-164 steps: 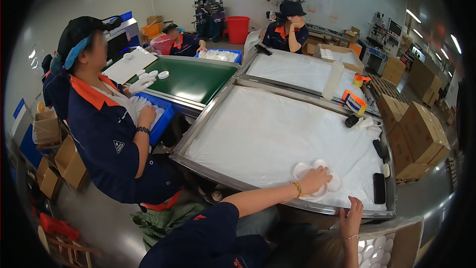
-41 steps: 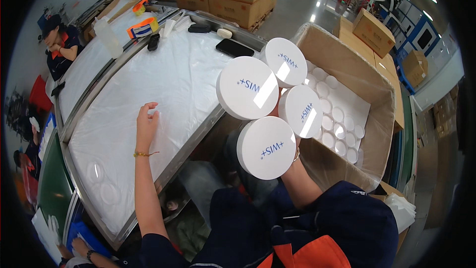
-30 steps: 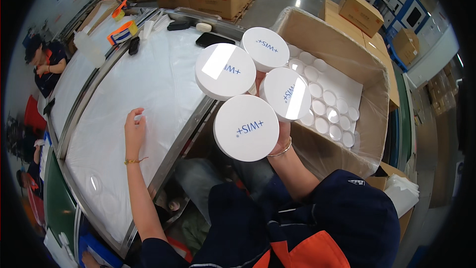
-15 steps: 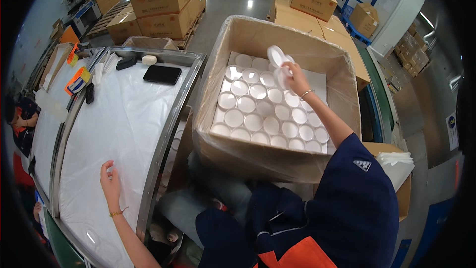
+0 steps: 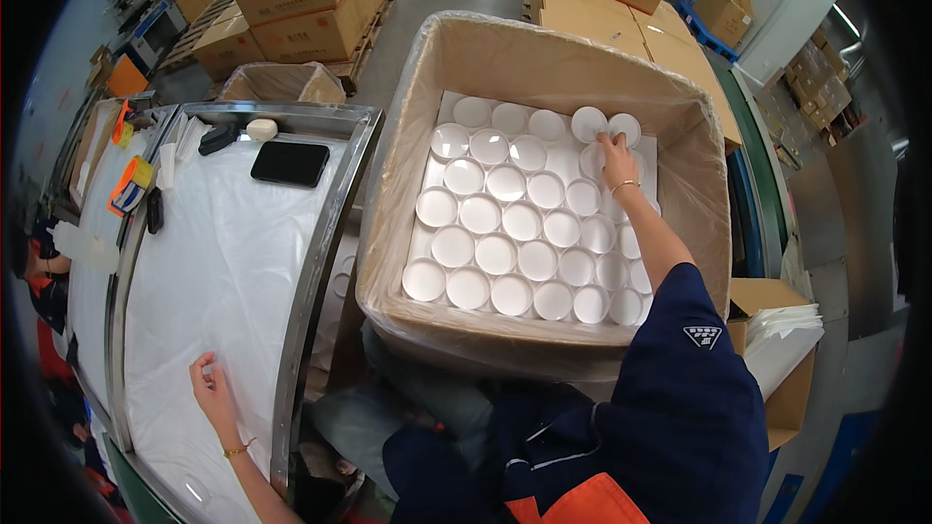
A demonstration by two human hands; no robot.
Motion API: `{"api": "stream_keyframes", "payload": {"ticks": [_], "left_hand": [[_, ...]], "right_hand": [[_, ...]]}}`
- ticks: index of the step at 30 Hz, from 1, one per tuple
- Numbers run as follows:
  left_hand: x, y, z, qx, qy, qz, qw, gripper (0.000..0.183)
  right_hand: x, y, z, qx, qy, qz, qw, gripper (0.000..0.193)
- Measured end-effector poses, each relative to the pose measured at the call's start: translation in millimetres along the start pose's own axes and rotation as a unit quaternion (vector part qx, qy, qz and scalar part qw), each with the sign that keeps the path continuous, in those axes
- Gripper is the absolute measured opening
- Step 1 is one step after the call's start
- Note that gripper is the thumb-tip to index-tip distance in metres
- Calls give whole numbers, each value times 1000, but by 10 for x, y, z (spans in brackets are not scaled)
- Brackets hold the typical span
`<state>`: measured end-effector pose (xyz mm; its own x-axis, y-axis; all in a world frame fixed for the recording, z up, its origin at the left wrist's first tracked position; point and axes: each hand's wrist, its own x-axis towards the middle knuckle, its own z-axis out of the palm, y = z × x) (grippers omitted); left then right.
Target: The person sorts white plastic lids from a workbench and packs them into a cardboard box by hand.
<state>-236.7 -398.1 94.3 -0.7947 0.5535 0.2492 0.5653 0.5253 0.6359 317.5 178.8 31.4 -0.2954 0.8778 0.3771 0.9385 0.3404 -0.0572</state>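
Inside a plastic-lined cardboard box (image 5: 398, 283), shallow round clear plastic dishes (image 5: 505, 181) lie in rows on a white sheet. My right hand (image 5: 618, 163) reaches over the far right of this layer, fingers pinched at the edges of two round dishes (image 5: 589, 124) there. Another dish lies partly hidden under the hand. My left hand (image 5: 214, 396) hovers over or rests on a white-covered table (image 5: 218, 281) to the left, fingers loosely curled and apart, with nothing visible in them. Near that forearm, a faint clear round dish (image 5: 194, 490) shows on the table.
A black phone (image 5: 290, 164), a white oval object (image 5: 261, 129) and a black object (image 5: 218, 139) sit at the table's far end, inside its metal rim. Stacked cartons (image 5: 311, 0) stand beyond. At right, an open carton holds white sheets (image 5: 777, 340).
My right hand has lowered the dishes from above the box onto the far right of the layer. The left hand has moved slightly down in the picture, and the view has shifted.
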Motion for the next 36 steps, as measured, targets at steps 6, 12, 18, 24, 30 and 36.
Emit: {"api": "stream_keyframes", "payload": {"ticks": [6, 12, 18, 24, 30, 36], "left_hand": [[11, -4, 17, -3, -3, 5, 1000, 22], [0, -66, -7, -2, -2, 18, 1000, 23], [10, -53, 0, -6, -4, 15, 1000, 24], [-21, 38, -45, 7, -11, 18, 1000, 23], [8, -25, 0, 3, -7, 27, 1000, 24], [0, 6, -7, 2, -4, 10, 1000, 25]], "right_hand": [[45, 133, 18, -2, -119, -7, 993, 54], [43, -113, -67, 17, -157, 14, 987, 67], [75, 143, 2, 85, -124, 3, 989, 72], [93, -217, -302, 79, -91, -14, 993, 75], [78, -538, -44, 40, -21, -35, 998, 77], [-11, -583, 70, 27, 2, -57, 998, 77]]}}
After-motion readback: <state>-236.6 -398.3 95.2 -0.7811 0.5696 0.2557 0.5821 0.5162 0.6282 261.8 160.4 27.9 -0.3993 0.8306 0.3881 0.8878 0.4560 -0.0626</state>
